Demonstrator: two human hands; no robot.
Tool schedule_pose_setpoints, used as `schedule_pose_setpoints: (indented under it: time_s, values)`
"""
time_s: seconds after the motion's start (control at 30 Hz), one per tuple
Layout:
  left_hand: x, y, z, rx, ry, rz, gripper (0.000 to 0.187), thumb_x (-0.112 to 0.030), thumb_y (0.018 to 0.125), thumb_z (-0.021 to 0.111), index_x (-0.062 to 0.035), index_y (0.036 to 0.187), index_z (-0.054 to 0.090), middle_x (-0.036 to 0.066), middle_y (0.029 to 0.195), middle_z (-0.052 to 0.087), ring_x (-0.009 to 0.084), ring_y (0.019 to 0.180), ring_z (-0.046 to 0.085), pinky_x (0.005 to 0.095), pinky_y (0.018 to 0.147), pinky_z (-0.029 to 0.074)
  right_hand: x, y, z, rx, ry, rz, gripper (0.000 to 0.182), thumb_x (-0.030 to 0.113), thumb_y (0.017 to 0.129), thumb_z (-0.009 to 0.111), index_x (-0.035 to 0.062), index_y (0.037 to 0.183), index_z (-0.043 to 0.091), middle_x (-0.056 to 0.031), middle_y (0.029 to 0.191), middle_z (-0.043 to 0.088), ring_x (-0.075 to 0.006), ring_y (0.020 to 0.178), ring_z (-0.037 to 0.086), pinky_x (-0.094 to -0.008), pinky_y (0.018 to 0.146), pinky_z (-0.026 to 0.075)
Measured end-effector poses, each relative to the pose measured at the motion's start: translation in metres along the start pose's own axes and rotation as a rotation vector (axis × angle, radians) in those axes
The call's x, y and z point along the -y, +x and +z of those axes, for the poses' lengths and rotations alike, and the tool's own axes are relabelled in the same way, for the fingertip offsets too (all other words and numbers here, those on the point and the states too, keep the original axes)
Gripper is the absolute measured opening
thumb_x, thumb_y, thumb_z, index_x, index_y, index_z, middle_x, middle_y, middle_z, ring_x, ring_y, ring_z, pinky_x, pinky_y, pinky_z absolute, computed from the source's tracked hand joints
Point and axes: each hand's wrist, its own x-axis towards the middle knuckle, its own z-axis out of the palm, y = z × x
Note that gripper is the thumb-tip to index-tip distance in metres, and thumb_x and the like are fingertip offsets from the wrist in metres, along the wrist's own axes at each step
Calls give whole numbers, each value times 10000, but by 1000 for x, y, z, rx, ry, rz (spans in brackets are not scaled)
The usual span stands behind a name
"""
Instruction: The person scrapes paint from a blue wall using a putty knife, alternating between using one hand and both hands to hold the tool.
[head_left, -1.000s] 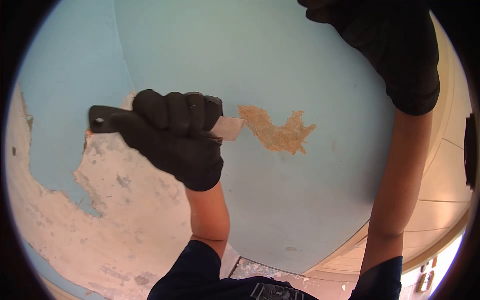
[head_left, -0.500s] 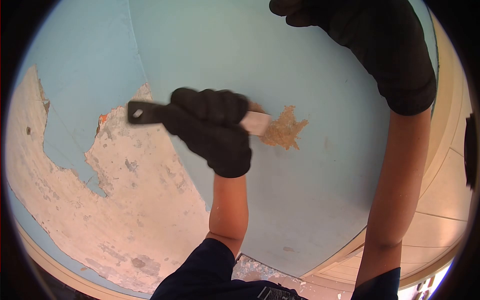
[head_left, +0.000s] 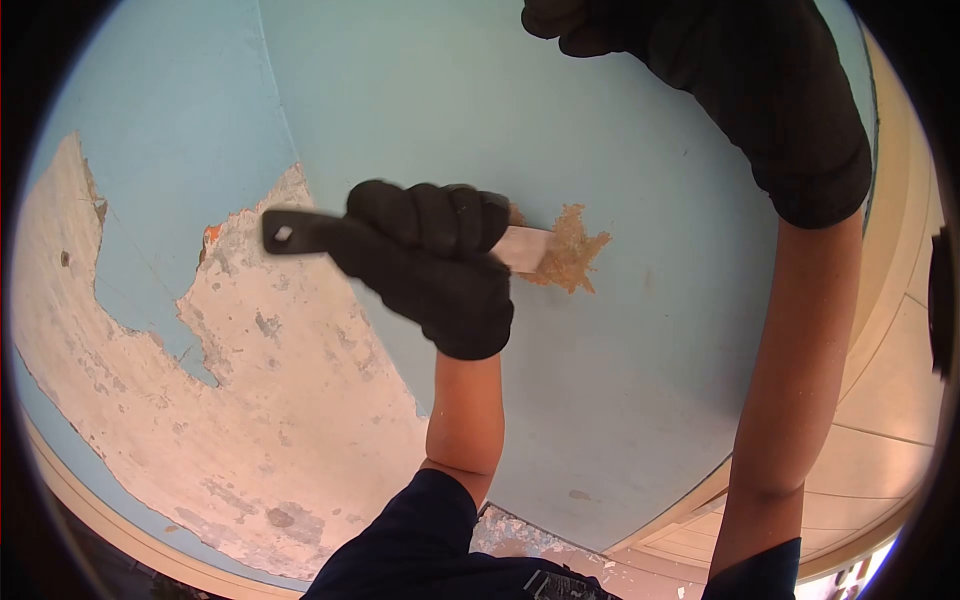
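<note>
My left hand (head_left: 430, 265), in a black glove, is wrapped round a paint scraper (head_left: 527, 250). The scraper's black handle end with a hole sticks out to the left, and its pale, flat blade points right. The blade lies over a brown bare patch (head_left: 577, 252) with ragged edges in the light blue wall (head_left: 620, 400). My right hand (head_left: 700, 60), gloved in black too, is raised at the upper right by the wall. Its visible fingers reach left, apart and holding nothing I can see; the top edge of the view cuts off part of the hand.
On the left, a large area of pale plaster (head_left: 280, 430) shows where paint is gone, with jagged blue paint around it. A wall corner line runs down between the two wall faces. Paint flakes (head_left: 520, 540) lie at the bottom. Cream panelling (head_left: 880, 390) stands at the right.
My left hand and the scraper have shifted slightly right, the blade moving further over the brown patch. My right hand has moved a little to the left in view.
</note>
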Motion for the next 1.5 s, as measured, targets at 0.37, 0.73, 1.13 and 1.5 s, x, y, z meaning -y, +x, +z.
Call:
schedule_pose_setpoints:
  time_s: [0.37,0.73,1.13,1.5]
  values:
    - [-14,4,5,-154,-106,50,630,-726,981,313,-202,639,240,-46,525,151,109,467,107,288,453,165,0,-3,-1,-4,8,18,588,589,983,468,44,1047,680,-109,915,698,-227,864,625,-364,799,512]
    - [-13,4,22,-56,62,6,591,-653,1000,388,-212,624,274,-48,511,187,99,457,159,270,437,171,2,-7,-3,-6,17,13,601,598,974,478,37,1031,682,-108,902,697,-223,857,629,-359,795,515]
    - [-6,2,21,-152,95,-22,613,-657,1003,384,-205,618,232,-47,509,125,110,449,99,285,441,158,1,-12,-6,-11,29,11,615,609,963,489,28,1015,685,-108,888,695,-218,849,633,-352,791,517]
    - [-15,10,13,-258,154,9,594,-656,1012,341,-198,643,258,-54,515,153,115,459,99,296,446,175,7,-9,-4,-3,26,20,629,619,954,499,20,1000,687,-108,876,694,-214,842,637,-346,787,520]
